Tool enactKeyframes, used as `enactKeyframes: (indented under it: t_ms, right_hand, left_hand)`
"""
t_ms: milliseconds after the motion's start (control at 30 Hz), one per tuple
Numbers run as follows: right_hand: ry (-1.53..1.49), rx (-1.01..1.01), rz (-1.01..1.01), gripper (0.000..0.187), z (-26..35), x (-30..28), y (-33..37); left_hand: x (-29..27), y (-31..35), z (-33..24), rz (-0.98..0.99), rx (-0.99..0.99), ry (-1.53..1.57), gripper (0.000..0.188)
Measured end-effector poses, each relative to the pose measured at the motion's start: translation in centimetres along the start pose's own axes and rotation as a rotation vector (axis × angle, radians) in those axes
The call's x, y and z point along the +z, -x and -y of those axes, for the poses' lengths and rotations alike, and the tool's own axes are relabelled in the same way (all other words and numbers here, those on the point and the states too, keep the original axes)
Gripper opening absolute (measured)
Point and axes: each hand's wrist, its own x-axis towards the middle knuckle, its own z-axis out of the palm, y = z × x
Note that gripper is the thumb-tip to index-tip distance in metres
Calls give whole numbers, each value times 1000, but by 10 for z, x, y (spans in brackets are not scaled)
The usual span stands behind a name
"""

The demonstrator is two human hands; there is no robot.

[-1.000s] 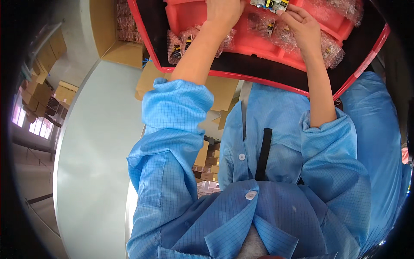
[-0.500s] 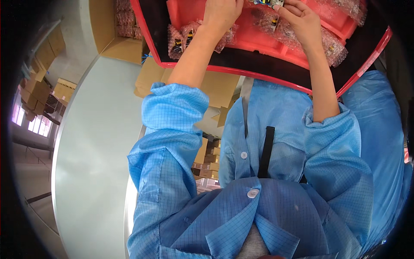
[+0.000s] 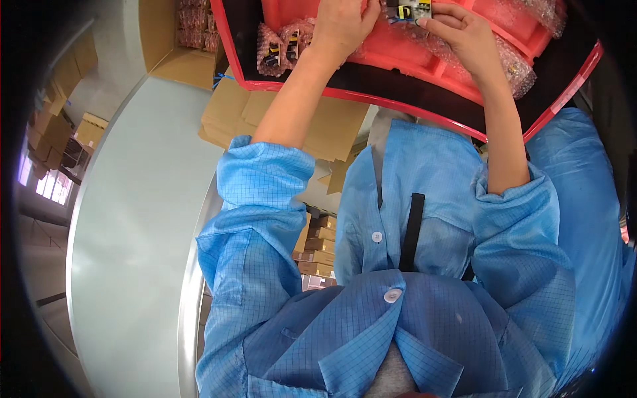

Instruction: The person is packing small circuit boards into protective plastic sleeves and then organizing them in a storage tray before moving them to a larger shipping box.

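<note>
The hands (image 3: 470, 38) flank what looks like a circuit board (image 3: 416, 11) above a red tray (image 3: 385, 53).

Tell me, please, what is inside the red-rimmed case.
Inside the red-rimmed case, bubble-wrapped pieces lie on a red insert; the left hand and forearm cover part, so anything beneath them cannot be seen.

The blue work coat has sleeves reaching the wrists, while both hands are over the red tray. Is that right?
Not the sleeves: the head view shows them pushed up, baring both forearms. The left hand and right hand are over the red tray.
</note>
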Motion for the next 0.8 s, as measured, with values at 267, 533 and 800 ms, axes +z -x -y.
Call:
enactKeyframes:
  t_ms: [267, 533, 800]
  right_hand:
    - [-347, -89, -91, 24, -23, 25, 13]
    - [-311, 31, -196, 28, -3, 45, 47]
    - [-439, -189, -55, 28, -41, 60, 49]
  left_hand:
    - [12, 14, -10, -4, 53, 2, 21]
    - [-9, 24, -46, -31, 9, -122, 23]
    - [-16, 37, -77, -53, -43, -186, 25]
